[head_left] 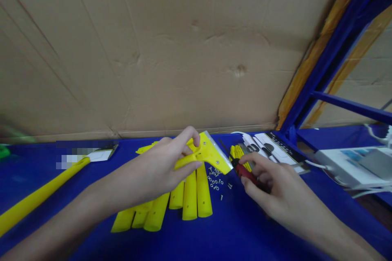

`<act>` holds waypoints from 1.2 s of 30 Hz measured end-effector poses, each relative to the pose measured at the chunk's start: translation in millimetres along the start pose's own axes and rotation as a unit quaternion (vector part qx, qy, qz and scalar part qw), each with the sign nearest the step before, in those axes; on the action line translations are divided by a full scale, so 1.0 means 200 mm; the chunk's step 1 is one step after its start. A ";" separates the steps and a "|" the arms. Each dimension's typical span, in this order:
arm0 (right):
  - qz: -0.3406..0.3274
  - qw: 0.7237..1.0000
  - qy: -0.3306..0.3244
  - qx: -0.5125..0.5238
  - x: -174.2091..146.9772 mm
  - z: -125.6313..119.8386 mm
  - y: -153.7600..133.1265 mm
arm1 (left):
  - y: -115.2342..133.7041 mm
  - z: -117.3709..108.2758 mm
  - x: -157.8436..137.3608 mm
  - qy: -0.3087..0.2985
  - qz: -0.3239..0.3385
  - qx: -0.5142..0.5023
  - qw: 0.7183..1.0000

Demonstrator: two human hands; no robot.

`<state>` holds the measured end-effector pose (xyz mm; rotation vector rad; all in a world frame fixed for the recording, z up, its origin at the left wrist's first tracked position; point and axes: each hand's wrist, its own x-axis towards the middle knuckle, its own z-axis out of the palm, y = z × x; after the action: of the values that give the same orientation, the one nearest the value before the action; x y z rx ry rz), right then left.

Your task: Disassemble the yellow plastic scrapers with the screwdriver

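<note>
My left hand grips a yellow scraper by its handle. Its wide head points right, with two screws in its face and a metal blade along the edge. In my right hand is a screwdriver with a red and black handle; its thin shaft points up and left, close beside the blade. Loose small screws and nuts lie on the blue surface beneath the scraper head. Several yellow tubular handles lie under and in front of my left hand, partly covered by it.
A long yellow-handled scraper lies at the left. Behind my right hand are small yellow pieces and packaged white items on black-and-white cards. A white device with cables stands right, by a blue metal frame. Cardboard stands behind.
</note>
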<state>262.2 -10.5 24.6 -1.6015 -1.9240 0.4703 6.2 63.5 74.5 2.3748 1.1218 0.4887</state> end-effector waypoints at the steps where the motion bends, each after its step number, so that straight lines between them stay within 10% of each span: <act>1: 0.004 0.999 0.014 0.038 0.01 -0.02 0.00 | 0.01 -0.01 -0.01 0.005 0.016 0.046 0.999; 9: 0.091 0.941 0.115 0.305 0.06 -0.19 0.04 | 0.01 0.00 0.01 0.016 0.173 0.327 0.929; 21: 0.086 0.924 0.226 0.297 0.07 -0.27 0.10 | -0.05 0.03 0.03 0.074 0.284 0.513 0.807; 27: 0.087 0.901 0.290 0.310 0.05 -0.30 0.13 | -0.05 0.04 0.04 0.126 0.317 0.481 0.807; 36: 0.008 0.943 0.305 0.135 0.02 -0.31 0.05 | -0.08 0.06 0.04 0.151 0.331 0.438 0.822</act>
<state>308.7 -10.0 65.9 -1.3741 -1.3171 0.1946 6.8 76.1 56.1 3.6463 0.6444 0.6930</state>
